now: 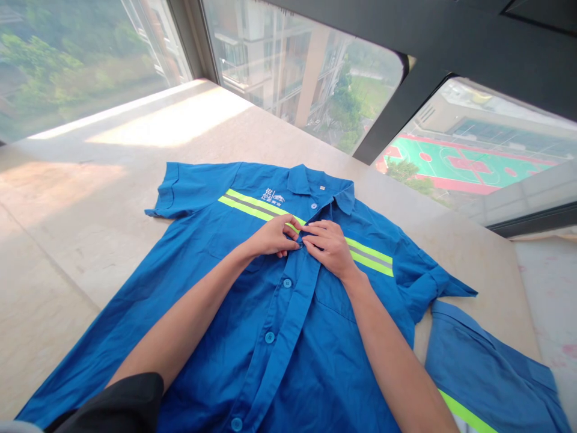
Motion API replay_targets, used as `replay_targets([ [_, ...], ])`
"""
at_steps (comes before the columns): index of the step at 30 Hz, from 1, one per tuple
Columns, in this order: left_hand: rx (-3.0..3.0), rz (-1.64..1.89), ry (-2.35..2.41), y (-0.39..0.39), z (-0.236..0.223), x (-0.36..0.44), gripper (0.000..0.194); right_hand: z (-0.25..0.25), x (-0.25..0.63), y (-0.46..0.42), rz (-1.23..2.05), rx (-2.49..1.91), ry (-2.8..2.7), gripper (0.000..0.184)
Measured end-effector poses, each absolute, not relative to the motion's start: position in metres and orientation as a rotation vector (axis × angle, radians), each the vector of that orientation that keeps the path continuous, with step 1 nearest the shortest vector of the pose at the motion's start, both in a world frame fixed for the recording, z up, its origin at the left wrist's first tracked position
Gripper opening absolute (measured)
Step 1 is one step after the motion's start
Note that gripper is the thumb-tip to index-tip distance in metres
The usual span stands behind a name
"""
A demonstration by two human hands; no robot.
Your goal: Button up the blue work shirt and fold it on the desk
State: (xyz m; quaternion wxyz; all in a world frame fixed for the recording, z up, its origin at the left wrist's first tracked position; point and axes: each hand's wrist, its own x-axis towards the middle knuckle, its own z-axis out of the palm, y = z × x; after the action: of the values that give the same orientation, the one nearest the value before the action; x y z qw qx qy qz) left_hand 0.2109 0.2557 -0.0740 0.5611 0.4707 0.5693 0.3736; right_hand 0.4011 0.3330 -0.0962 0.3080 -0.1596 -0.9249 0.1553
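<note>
A blue short-sleeved work shirt (pixel 351 373) lies spread face up, its collar away from me. Fluorescent yellow-green and grey stripes (pixel 369 257) cross the chest, and a white printed logo (pixel 273 196) sits above them. My left hand (pixel 274 236) pinches the front edge at stripe height. Facing it, my right hand (pixel 330 245) has its fingers closed on the other front edge, fingertips nearly touching the left ones. Whatever lies between the fingertips is mostly hidden. The collar button (pixel 314 206) shows above my hands; below them are a button (pixel 287 282) and more along the open front.
The shirt rests on a pale stone window ledge (pixel 49 240). A second blue garment (pixel 487 355) with a yellow-green stripe lies at the right. Window panes with dark frames (pixel 383 135) border the far side, with buildings and a sports court outside.
</note>
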Motion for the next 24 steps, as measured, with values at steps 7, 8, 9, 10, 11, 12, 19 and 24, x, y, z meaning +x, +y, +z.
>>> replay_targets([
  [7, 1.088, 0.862, 1.334, 0.2583, -0.0786, 0.2081, 0.048, -0.0958, 0.3970, 0.3285, 0.432, -0.499, -2.416, 0.017],
  [8, 1.090, 0.858, 1.336, 0.2583, -0.0786, 0.2081, 0.049, -0.0954, 0.3967, 0.3281, 0.435, -0.507, -2.411, 0.017],
  [9, 1.097, 0.855, 1.340, 0.2582, -0.0782, 0.2082, 0.049, -0.0947, 0.3966, 0.3278, 0.443, -0.510, -2.406, 0.016],
  [10, 1.106, 0.852, 1.343, 0.2580, -0.0777, 0.2084, 0.049, -0.0940, 0.3966, 0.3276, 0.453, -0.506, -2.402, 0.015],
  [11, 1.118, 0.849, 1.344, 0.2577, -0.0772, 0.2086, 0.049, -0.0933, 0.3968, 0.3275, 0.464, -0.492, -2.399, 0.014],
  [12, 1.127, 0.847, 1.343, 0.2574, -0.0767, 0.2087, 0.049, -0.0927, 0.3970, 0.3275, 0.474, -0.470, -2.395, 0.013],
  [19, 1.129, 0.889, 1.293, 0.2568, -0.0771, 0.2080, 0.044, -0.0918, 0.3990, 0.3270, 0.487, -0.351, -2.388, 0.013],
  [24, 1.117, 0.888, 1.283, 0.2571, -0.0777, 0.2061, 0.036, -0.0926, 0.4008, 0.3275, 0.506, -0.351, -2.392, 0.013],
])
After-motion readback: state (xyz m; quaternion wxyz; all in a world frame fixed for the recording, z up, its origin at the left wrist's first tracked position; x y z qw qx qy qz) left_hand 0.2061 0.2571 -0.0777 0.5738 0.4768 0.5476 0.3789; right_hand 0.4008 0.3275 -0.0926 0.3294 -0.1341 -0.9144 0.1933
